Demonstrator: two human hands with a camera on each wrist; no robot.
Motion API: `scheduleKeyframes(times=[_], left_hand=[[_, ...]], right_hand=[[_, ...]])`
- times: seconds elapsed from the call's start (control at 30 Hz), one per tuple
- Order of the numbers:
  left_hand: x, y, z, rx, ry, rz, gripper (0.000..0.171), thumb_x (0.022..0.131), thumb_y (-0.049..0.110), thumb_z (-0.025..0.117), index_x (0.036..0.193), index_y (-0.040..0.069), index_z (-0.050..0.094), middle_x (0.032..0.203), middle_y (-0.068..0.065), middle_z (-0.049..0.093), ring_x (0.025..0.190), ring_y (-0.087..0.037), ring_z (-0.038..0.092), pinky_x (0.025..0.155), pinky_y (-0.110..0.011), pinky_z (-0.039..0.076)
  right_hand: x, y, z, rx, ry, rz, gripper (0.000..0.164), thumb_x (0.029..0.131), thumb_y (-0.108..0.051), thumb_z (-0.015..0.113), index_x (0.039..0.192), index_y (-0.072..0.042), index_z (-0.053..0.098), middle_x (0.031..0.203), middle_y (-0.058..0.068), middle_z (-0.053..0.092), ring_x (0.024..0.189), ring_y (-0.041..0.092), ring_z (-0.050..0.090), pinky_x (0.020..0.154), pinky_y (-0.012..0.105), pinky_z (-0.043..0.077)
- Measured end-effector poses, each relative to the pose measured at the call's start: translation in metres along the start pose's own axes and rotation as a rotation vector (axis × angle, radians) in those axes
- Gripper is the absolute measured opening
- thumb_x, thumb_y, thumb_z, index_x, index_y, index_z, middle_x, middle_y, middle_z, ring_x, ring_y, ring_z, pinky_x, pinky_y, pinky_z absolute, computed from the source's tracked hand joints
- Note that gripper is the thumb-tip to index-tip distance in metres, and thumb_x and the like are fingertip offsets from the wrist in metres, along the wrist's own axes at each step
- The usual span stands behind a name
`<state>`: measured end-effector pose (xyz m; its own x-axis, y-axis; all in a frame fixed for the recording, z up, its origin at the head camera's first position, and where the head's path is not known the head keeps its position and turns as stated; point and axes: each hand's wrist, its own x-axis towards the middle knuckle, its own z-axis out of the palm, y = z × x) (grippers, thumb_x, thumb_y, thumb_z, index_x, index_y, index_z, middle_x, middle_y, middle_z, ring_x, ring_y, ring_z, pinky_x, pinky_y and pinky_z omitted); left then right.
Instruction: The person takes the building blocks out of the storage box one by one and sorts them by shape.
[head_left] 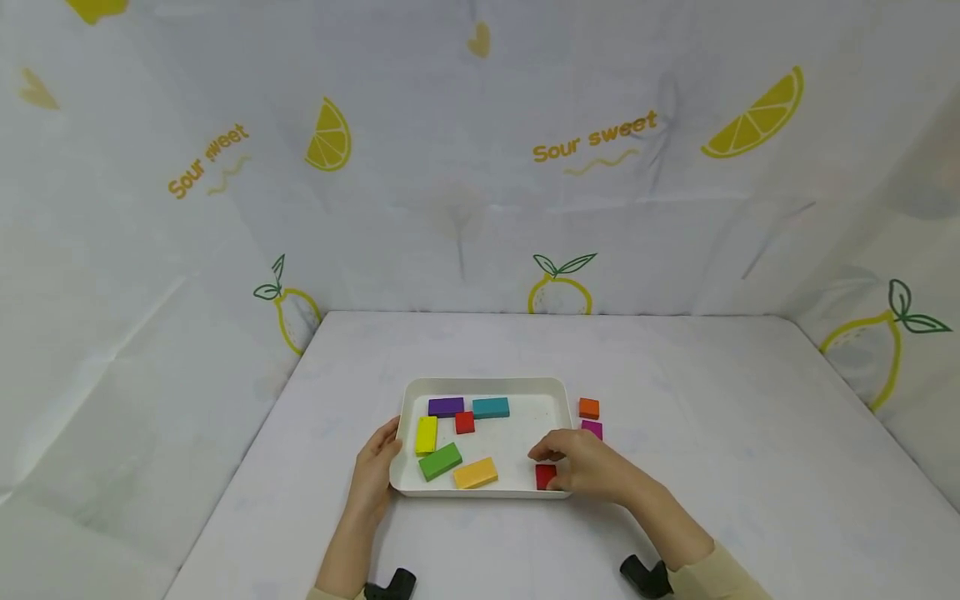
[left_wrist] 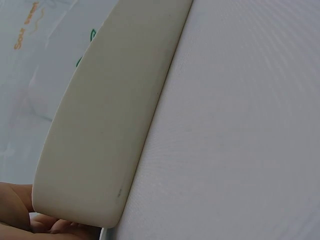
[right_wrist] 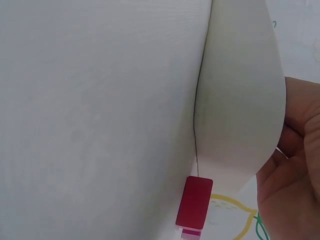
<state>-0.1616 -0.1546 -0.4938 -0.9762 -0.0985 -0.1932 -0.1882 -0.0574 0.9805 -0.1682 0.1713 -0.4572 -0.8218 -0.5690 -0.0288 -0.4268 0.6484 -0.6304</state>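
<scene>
A white tray (head_left: 487, 387) lies on the table with several coloured blocks in it. My left hand (head_left: 375, 467) holds the tray's left side; in the left wrist view its fingers are partly hidden behind the tray wall (left_wrist: 105, 115). At the tray's front right corner my right hand (head_left: 592, 468) pinches a red block (head_left: 545, 477) with thumb and fingers. That block is hidden behind the tray wall (right_wrist: 240, 100) in the right wrist view. Left of it are an orange-yellow block (head_left: 476, 473), a green block (head_left: 441, 462) and a yellow block (head_left: 426, 435).
Farther back in the tray lie a purple block (head_left: 446, 407), a teal block (head_left: 491, 407) and a small red block (head_left: 465, 422). Outside, beyond the right wall, are an orange block (head_left: 588, 408) and a magenta block (head_left: 592, 428). A lemon-printed curtain (head_left: 450, 167) surrounds the table.
</scene>
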Motion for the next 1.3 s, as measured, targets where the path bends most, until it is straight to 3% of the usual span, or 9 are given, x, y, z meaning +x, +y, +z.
scheduleKeyframes(times=[0.3,0.47,0.6,0.77,0.97,1.3], left_hand=[[-0.001,0.001,0.000,0.000,0.000,-0.002,0.048,0.104,0.008,0.036,0.152,0.002,0.034,0.159,-0.023,0.033,0.148,-0.035,0.034,0.120,-0.044,0.036],[-0.003,0.001,0.000,-0.004,0.003,-0.003,0.048,0.104,0.008,0.036,0.152,0.001,0.033,0.159,-0.024,0.032,0.148,-0.036,0.033,0.120,-0.045,0.036],[-0.003,0.000,0.000,-0.006,-0.005,-0.001,0.048,0.105,0.009,0.036,0.152,0.001,0.032,0.159,-0.025,0.032,0.148,-0.037,0.033,0.120,-0.045,0.035],[-0.002,0.001,0.000,-0.005,-0.003,-0.001,0.049,0.104,0.008,0.036,0.152,0.001,0.033,0.159,-0.025,0.032,0.148,-0.037,0.033,0.119,-0.043,0.037],[-0.001,0.001,0.001,-0.005,-0.012,0.000,0.049,0.105,0.008,0.035,0.153,0.001,0.032,0.159,-0.025,0.031,0.149,-0.036,0.032,0.120,-0.043,0.036],[0.001,0.002,0.000,-0.001,-0.009,-0.018,0.049,0.104,0.007,0.035,0.153,0.001,0.031,0.160,-0.023,0.030,0.149,-0.035,0.031,0.121,-0.045,0.033]], right_hand=[[0.003,-0.001,0.001,-0.090,-0.006,0.001,0.031,0.078,-0.011,0.081,0.108,-0.013,0.073,0.104,-0.006,0.072,0.092,0.009,0.062,0.083,0.026,0.060],[0.003,-0.001,0.002,-0.007,0.018,0.011,0.032,0.078,-0.013,0.082,0.109,-0.012,0.073,0.105,-0.005,0.073,0.097,0.013,0.066,0.086,0.029,0.060],[-0.001,0.001,0.000,0.082,0.089,-0.011,0.032,0.078,-0.011,0.082,0.108,-0.012,0.072,0.107,-0.003,0.074,0.099,0.017,0.070,0.088,0.033,0.061],[-0.015,0.004,-0.014,0.113,0.213,-0.007,0.034,0.077,-0.008,0.081,0.109,-0.011,0.072,0.107,0.000,0.074,0.098,0.020,0.071,0.086,0.037,0.061],[-0.043,0.013,-0.034,0.085,0.362,0.034,0.036,0.075,-0.006,0.083,0.108,-0.014,0.072,0.105,-0.002,0.074,0.093,0.013,0.070,0.084,0.041,0.061],[-0.077,0.027,-0.030,0.159,0.342,0.229,0.036,0.076,-0.015,0.083,0.110,-0.017,0.071,0.107,-0.003,0.074,0.096,0.011,0.069,0.086,0.030,0.060]])
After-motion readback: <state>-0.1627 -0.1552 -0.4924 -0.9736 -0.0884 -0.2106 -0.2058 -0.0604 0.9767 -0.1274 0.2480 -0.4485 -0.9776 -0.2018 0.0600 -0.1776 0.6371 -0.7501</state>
